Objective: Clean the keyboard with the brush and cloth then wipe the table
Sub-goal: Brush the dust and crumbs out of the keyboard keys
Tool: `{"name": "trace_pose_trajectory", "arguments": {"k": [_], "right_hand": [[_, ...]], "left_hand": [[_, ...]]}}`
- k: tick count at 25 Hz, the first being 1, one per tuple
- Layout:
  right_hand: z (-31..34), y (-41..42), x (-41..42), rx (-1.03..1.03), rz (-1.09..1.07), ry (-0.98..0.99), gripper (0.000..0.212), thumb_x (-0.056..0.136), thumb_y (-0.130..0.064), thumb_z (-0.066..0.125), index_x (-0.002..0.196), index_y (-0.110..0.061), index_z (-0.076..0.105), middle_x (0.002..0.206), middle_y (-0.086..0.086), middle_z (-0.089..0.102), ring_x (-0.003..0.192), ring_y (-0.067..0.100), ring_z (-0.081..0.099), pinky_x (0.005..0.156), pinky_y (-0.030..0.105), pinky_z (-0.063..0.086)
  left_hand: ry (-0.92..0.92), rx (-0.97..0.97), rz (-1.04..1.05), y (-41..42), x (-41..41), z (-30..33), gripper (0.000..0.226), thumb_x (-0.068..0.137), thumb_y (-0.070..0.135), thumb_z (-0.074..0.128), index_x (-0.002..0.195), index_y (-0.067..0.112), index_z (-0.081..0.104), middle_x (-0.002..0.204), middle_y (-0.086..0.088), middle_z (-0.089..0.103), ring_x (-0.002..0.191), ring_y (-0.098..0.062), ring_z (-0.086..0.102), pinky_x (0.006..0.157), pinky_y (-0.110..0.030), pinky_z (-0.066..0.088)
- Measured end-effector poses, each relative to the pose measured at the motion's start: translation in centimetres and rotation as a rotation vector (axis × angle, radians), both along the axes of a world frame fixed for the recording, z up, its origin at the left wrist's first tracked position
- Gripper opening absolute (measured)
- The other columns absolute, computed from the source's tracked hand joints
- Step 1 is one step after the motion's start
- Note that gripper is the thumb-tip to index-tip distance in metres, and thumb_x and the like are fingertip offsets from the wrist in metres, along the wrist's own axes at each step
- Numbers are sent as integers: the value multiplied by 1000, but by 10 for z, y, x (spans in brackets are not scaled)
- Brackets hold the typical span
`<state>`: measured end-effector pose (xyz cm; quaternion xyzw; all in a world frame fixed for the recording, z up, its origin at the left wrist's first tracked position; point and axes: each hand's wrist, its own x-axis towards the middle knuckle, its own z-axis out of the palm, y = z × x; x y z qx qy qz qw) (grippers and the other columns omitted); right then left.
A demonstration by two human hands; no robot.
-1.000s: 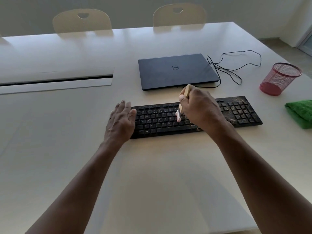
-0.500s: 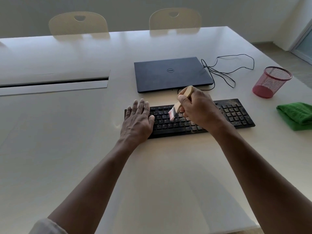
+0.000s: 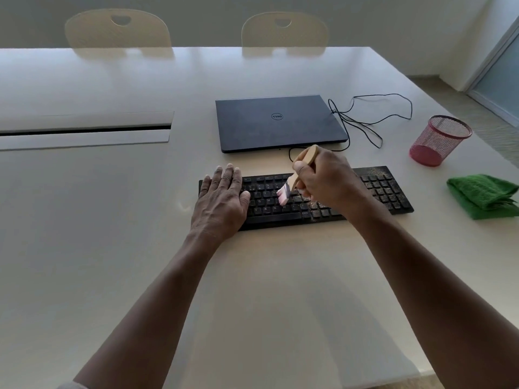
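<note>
**Brush on the keys, flat hand steadying**

The left hand [image 3: 222,197] lies flat on the left end of the keyboard [image 3: 376,189], fingers [image 3: 229,175] straight and close together, pointing away from the person, thumb out over the keys. Just right of that thumb, the pale bristles of the brush [image 3: 292,182] touch the middle rows. The right hand [image 3: 327,178] grips the wooden handle, its fingers curled round it and the thumb pressed on the near side; the handle's end sticks up past the knuckles toward the laptop [image 3: 278,122]. Grit speckles the keys right of this hand.

Half a second ago the left hand lay much the same on the keyboard's left end; the bristles have moved slightly rightward and down a row.

The tabletop [image 3: 252,276] is pale and glossy, with a long slot [image 3: 84,130] set in it far left of the left fingers. Beyond the right fingers a thin black cable [image 3: 373,123] loops beside the closed laptop. Further right stand a red mesh cup [image 3: 441,140] and a folded green cloth [image 3: 484,195]. Two pale chairs [image 3: 118,29] stand at the far edge before a plain wall.
</note>
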<state>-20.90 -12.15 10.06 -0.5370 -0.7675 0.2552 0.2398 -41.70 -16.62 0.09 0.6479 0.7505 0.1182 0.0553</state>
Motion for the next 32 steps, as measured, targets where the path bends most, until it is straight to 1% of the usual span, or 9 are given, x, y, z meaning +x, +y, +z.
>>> {"name": "trace_pose_trajectory", "arguments": {"k": [3, 5, 9, 11, 14, 19, 24, 29, 32], "right_hand": [[3, -1, 6, 187, -34, -200, 16, 104, -28, 53, 104, -18, 65, 85, -3, 65, 78, 19, 64, 63, 23, 46], [6, 4, 9, 191, -37, -164, 17, 105, -27, 53, 105, -16, 66, 85, -2, 67, 80, 19, 64, 63, 22, 49], [3, 10, 8, 23, 5, 29, 17, 105, -30, 52, 106, -19, 64, 84, 3, 72, 78, 22, 71, 76, 45, 62], [-1, 10, 9, 44, -14, -29, 18, 105, -28, 51, 106, -17, 65, 83, 1, 70, 74, 20, 69, 71, 38, 62], [6, 12, 10, 196, -86, -212, 21, 106, -27, 50, 106, -13, 66, 83, -2, 64, 74, 17, 60, 58, 14, 44], [8, 22, -2, 16, -27, 24, 17, 106, -26, 51, 105, -15, 64, 83, 7, 74, 72, 23, 72, 69, 38, 63], [12, 32, -2, 168, -115, -215, 20, 107, -26, 49, 103, -13, 63, 80, -1, 63, 71, 14, 58, 59, 24, 42], [10, 41, -10, -78, -47, 42, 19, 107, -25, 50, 108, -12, 64, 87, 11, 72, 68, 20, 69, 59, 29, 60], [10, 45, -6, 55, -122, -170, 22, 107, -24, 47, 103, -9, 62, 86, 6, 66, 75, 25, 66, 65, 36, 55]], "left_hand": [[11, 10, 2, -1, 0, -1, 62, 107, 45, 23, 161, 19, 6, 169, 0, -1, 155, -16, -5, 124, -34, -9], [9, 11, 2, 0, -1, -1, 62, 107, 45, 22, 161, 19, 6, 169, 0, -1, 155, -16, -5, 124, -35, -9], [11, 13, -2, 1, 0, -2, 63, 106, 45, 22, 161, 19, 6, 169, 0, 0, 155, -17, -5, 123, -34, -9], [14, 18, -3, 1, -1, -3, 63, 106, 46, 22, 161, 19, 6, 169, 0, -1, 155, -17, -5, 123, -34, -9], [11, 22, -6, 1, -2, -3, 63, 106, 46, 22, 161, 19, 5, 169, -1, -1, 155, -17, -5, 123, -34, -9], [12, 20, -9, 2, -2, -3, 63, 106, 46, 22, 161, 18, 5, 169, -1, -1, 155, -18, -6, 124, -35, -9], [10, 22, -6, 0, -1, -2, 64, 106, 46, 22, 161, 19, 4, 168, -1, -2, 155, -17, -6, 125, -36, -8], [10, 14, -7, 0, -1, -1, 64, 106, 46, 21, 161, 19, 3, 168, -1, -3, 155, -17, -8, 125, -36, -8], [14, 18, -4, 0, -1, -2, 64, 106, 46, 21, 161, 19, 3, 168, -1, -3, 155, -16, -8, 125, -36, -8]]}}
